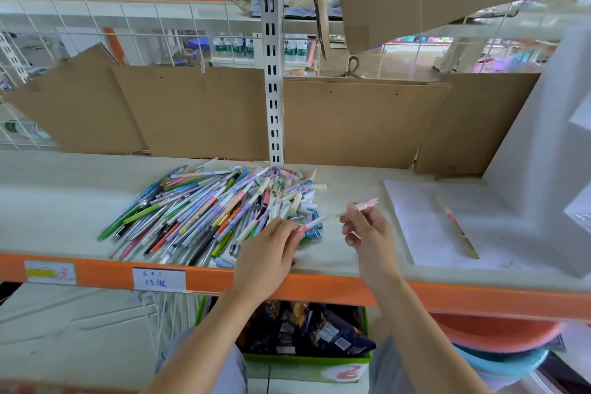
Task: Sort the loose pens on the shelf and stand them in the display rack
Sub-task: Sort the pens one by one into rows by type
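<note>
Sprawling across the pale shelf board [64, 201] with its orange front edge, a heap of loose, many-coloured plastic pens [204, 214] is seen at the left, most long axes running from near-left to far-right. At the heap's right edge, a slim white-and-pink pen [315, 223] is pinched by the left hand [271, 253], its tip pointed right and slightly away. Just beside it, apart, the right hand [367, 233] is curled round a short pink-capped pen [364, 206], whose axis also runs left to right. Further right, a single thin pen [457, 227] lies on a white sheet [415, 201], pointing away-left. No display rack can be made out with certainty; it is judged to be nearer the right hand.
</note>
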